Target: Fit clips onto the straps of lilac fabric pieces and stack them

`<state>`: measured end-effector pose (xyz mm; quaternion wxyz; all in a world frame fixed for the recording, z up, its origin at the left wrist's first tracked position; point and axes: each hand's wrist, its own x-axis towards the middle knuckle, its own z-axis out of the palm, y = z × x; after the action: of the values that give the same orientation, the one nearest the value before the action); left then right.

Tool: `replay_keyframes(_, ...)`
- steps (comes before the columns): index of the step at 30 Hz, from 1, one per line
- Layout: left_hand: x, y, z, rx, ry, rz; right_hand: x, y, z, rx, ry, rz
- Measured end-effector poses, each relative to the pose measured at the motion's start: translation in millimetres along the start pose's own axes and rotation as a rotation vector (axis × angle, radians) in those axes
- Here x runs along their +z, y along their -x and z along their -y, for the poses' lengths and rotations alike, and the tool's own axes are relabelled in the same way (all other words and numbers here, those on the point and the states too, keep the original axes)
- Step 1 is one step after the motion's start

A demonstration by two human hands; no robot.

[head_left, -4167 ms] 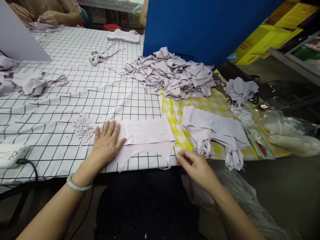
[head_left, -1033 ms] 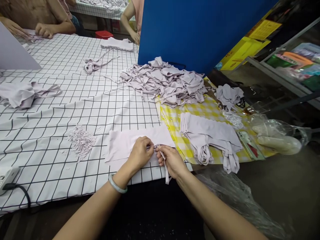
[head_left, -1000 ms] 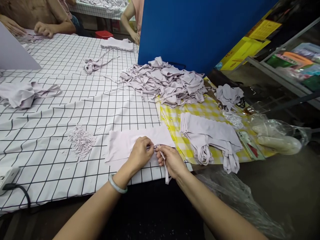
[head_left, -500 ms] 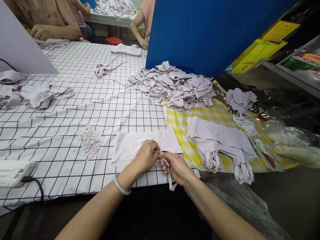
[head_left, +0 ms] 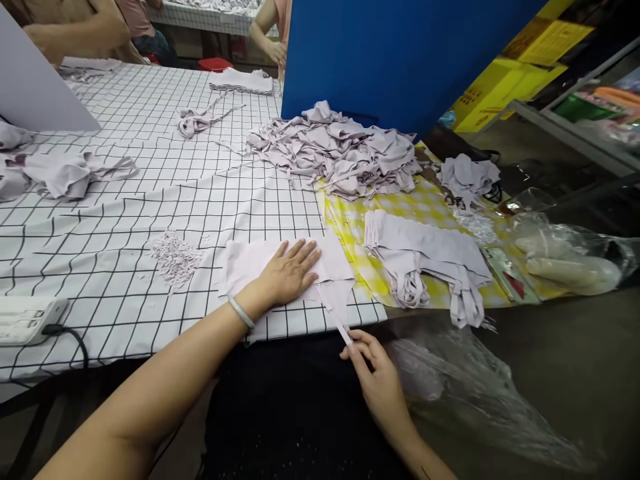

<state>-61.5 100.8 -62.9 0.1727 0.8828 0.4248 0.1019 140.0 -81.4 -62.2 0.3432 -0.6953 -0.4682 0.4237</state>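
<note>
A pale lilac strap top (head_left: 334, 263) lies flat near the table's front edge. My left hand (head_left: 289, 273) rests palm down on it with the fingers spread, covering its middle. Below the edge, my right hand (head_left: 373, 367) pinches the end of a narrow strap (head_left: 343, 331), which runs taut from the top's lower right corner. To the right, a neat stack of similar strap tops (head_left: 425, 243) sits on a yellow checked cloth (head_left: 387, 290). A small heap of tiny fabric scraps (head_left: 176, 259) is left of my left hand.
A large pile of lilac pieces (head_left: 335, 153) stands before a blue panel (head_left: 380, 53). At left are a white power strip (head_left: 30, 320) with a black cable and loose garments (head_left: 60, 177). Clear plastic bags (head_left: 570, 267) lie at right. Co-workers' arms (head_left: 85, 33) show at the back.
My hands have come apart. The left has flattened onto the top; the right has moved down toward me, drawing the strap out straight. The view has shifted slightly.
</note>
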Motion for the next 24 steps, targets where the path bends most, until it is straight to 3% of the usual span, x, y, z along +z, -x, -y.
replay_keyframes(2,-8.8,-2.5,1.2,-0.016,0.043,0.046,-0.1,-2.9,-8.1,0.026,-0.139,-0.015)
replay_keyframes(4,-25.4,2.7,6.3,-0.018,0.153,0.067,-3.1,-0.9,-10.9,-0.039,-0.197,-0.146)
replay_keyframes(6,-45.9,22.0,12.9,-0.05,0.299,-0.065,-2.7,4.2,-9.5,-0.161,-0.142,-0.212)
replay_keyframes(7,-55.2,37.2,15.0,-0.077,0.351,-0.187,1.5,6.1,-7.1,-0.192,-0.106,-0.133)
replay_keyframes(9,-67.0,75.1,13.6,-0.127,0.402,-0.422,22.0,6.4,1.4,-0.146,-0.11,0.214)
replay_keyframes(10,-68.2,95.3,10.0,-0.134,0.421,-0.483,38.0,4.9,7.6,-0.079,-0.152,0.402)
replay_keyframes(11,-66.0,114.4,5.2,-0.128,0.449,-0.496,56.5,2.7,14.8,-0.003,-0.208,0.557)
replay_keyframes(13,-53.9,146.2,-5.2,-0.117,0.517,-0.437,93.8,-1.6,30.0,0.103,-0.339,0.735)
replay_keyframes(16,-30.9,172.6,-13.5,-0.107,0.531,-0.34,124.2,-2.5,46.4,0.131,-0.444,0.816)
replay_keyframes(21,-19.8,180.4,-10.5,-0.035,0.479,-0.308,102.5,10.7,47.6,0.016,-0.287,0.749)
replay_keyframes(24,-23.3,179.8,-8.8,-0.044,0.486,-0.3,102.9,14.5,46.0,0.117,-0.455,0.704)
